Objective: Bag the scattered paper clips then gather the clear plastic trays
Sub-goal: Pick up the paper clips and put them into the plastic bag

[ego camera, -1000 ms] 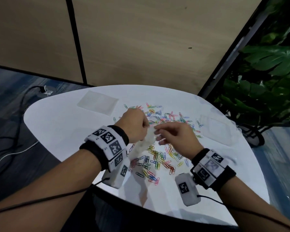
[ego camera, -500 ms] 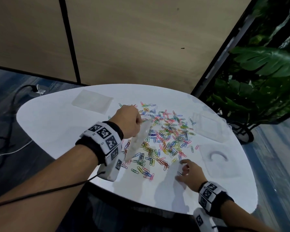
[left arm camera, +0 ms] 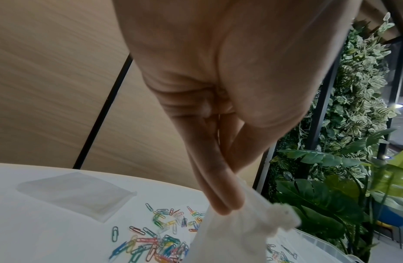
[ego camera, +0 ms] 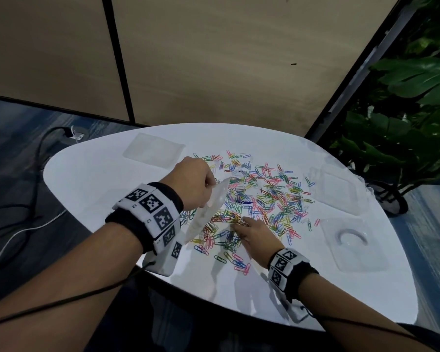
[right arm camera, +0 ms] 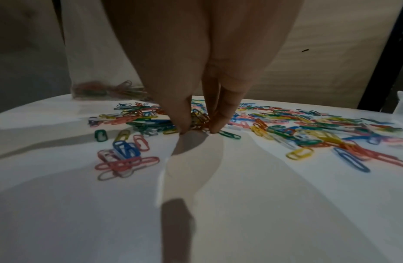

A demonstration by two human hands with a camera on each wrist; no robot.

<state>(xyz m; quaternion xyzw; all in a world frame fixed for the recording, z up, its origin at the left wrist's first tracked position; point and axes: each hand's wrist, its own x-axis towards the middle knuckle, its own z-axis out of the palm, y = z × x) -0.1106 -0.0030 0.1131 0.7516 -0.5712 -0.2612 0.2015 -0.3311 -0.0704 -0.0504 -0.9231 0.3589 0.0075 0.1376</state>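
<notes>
Several coloured paper clips (ego camera: 272, 196) (right arm camera: 286, 128) lie scattered over the middle of the white table (ego camera: 94, 179). My left hand (ego camera: 214, 182) (left arm camera: 227, 208) pinches the top edge of a clear plastic bag (ego camera: 208, 212) (left arm camera: 236, 236), which hangs down to the table at the pile's left side. A few clips show in the bag's bottom (right arm camera: 101, 89). My right hand (ego camera: 239, 222) (right arm camera: 198, 131) is down on the near side of the pile, thumb and fingertips on the table and closed round a small cluster of clips. Three clear trays lie at far left (ego camera: 153, 151) (left arm camera: 76, 192), right (ego camera: 338, 189) and front right (ego camera: 353, 242).
A wooden panel wall (ego camera: 214, 59) stands behind the table. Large green plants (ego camera: 404, 148) crowd the right side. Cables (ego camera: 36, 174) run over the floor at left. The table's near edge (ego camera: 214, 298) curves just in front of my wrists.
My right hand left the bag's mouth, dropped to the table at front right, then slid left into the near side of the pile. The left hand kept holding the bag.
</notes>
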